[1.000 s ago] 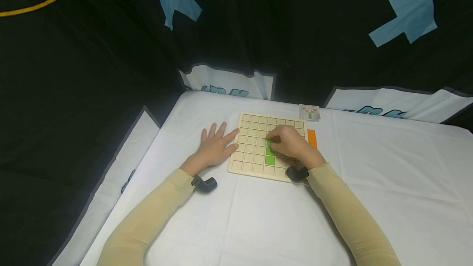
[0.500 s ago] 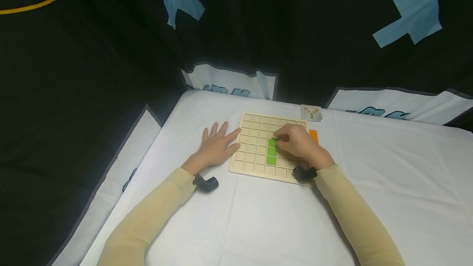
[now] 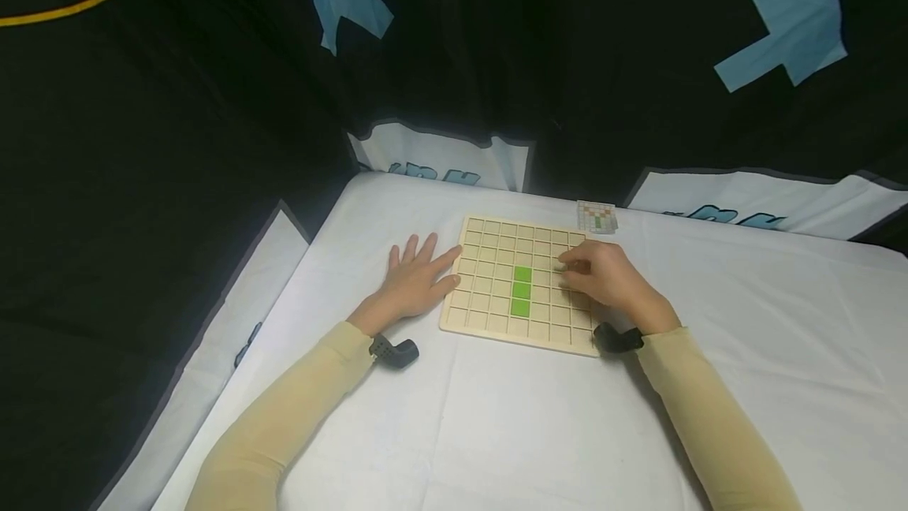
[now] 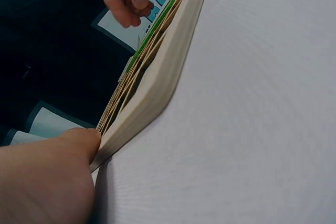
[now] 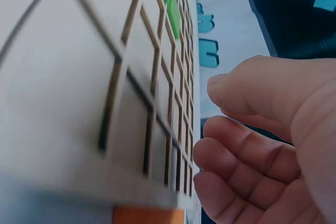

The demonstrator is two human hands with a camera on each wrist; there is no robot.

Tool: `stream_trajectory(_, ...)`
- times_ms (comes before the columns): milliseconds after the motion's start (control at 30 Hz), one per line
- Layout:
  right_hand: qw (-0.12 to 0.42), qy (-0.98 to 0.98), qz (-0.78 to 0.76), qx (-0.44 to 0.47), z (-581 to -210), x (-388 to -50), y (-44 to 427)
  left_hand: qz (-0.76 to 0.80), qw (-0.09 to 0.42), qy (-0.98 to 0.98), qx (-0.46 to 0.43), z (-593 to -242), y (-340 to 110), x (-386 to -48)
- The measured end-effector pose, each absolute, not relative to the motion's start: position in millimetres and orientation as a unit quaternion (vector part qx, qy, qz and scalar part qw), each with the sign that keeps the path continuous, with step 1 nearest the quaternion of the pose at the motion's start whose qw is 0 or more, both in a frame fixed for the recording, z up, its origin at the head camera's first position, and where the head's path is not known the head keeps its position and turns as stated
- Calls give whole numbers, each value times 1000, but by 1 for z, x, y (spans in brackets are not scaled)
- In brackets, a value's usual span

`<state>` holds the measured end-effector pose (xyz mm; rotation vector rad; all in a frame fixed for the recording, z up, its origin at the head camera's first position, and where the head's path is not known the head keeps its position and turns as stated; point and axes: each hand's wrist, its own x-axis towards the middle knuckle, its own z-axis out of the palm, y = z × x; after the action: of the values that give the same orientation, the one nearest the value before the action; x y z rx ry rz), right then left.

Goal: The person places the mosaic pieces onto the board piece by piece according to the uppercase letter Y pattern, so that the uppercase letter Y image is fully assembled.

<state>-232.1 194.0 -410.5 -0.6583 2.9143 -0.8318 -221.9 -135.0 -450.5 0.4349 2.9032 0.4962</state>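
Note:
A pale wooden grid board [image 3: 485, 273] lies on the white cloth. Three green square tiles [image 3: 521, 291] sit in its cells in one column. My left hand [image 3: 411, 286] rests on the cloth with fingers spread, its thumb and forefinger touching the board's left edge. My right hand [image 3: 603, 274] hovers over the board's right side, fingers loosely bent. In the right wrist view a gap shows between its thumb and fingers, with nothing held. Beyond the board's edge, an orange piece [image 5: 149, 215] shows in that view; in the head view the right hand hides it.
A small card [image 3: 597, 217] printed with a coloured grid lies behind the board's far right corner. White cloth [image 3: 511, 424] covers the table. Dark curtains [image 3: 454, 46] with blue patches hang along the back and left.
My right hand has moved right, away from the green tiles, uncovering all three and now covering the orange piece in the head view. The left hand stays in place.

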Motion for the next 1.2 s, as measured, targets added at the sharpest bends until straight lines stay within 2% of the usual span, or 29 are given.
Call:
stream_trajectory(600,-11,954,-235,-184,-415,-209,242,164,83,972,143,-449,-136,-222)
stream_trajectory(867,8,960,-230,-158,-417,-201,248,163,84,972,144,-447,-137,-222)
stream_trajectory(1200,0,956,-235,-172,-420,-198,246,164,86,972,145,-453,-135,-223)
